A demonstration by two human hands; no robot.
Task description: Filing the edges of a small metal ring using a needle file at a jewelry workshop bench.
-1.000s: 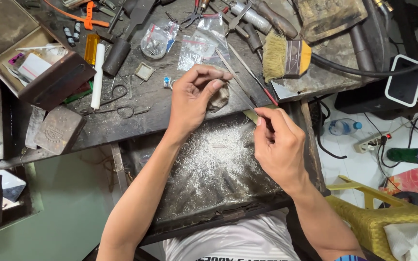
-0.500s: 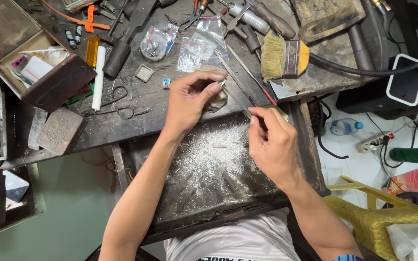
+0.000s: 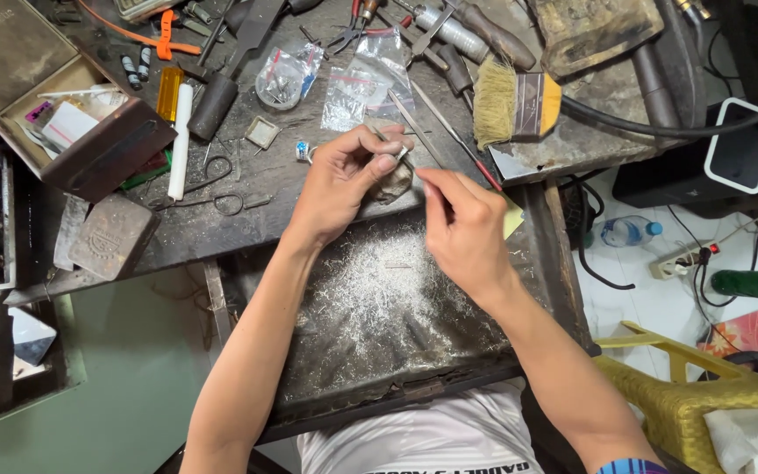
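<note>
From the head camera, looking down: the left hand (image 3: 339,180) pinches a small silvery workpiece (image 3: 403,152) between thumb and fingertips, right at the near edge of the dark bench (image 3: 247,219), over a worn bench peg (image 3: 394,183). The right hand (image 3: 462,224) sits just to the right and a little nearer, fingers curled narrow around a slim tool that I can barely make out. The piece lies up and left of that right-hand grip, close by. Below both hands, the filing tray (image 3: 537,290) holds a scatter of pale metal shavings (image 3: 379,290). A brush (image 3: 515,105) rests farther off to the right.
</note>
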